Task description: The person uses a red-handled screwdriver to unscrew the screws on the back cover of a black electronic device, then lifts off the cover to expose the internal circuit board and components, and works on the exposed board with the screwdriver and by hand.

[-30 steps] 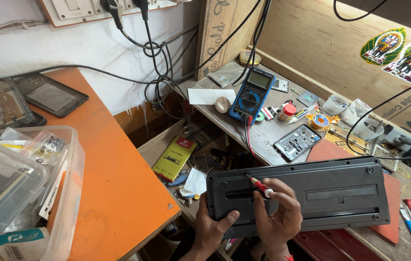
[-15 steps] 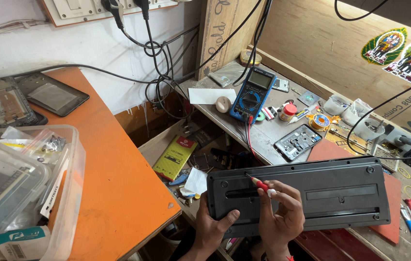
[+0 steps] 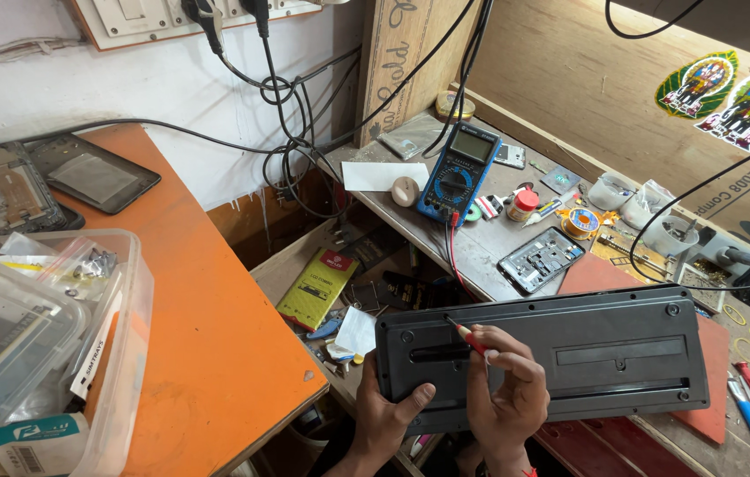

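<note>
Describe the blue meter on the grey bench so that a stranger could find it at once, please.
Start at the long grey bench under the wooden wall, behind the black panel that the hands hold. Near the bench's left end, beside a white paper and a round white disc, lies the multimeter. It alone has a blue case, a grey screen and a round dial.
</note>
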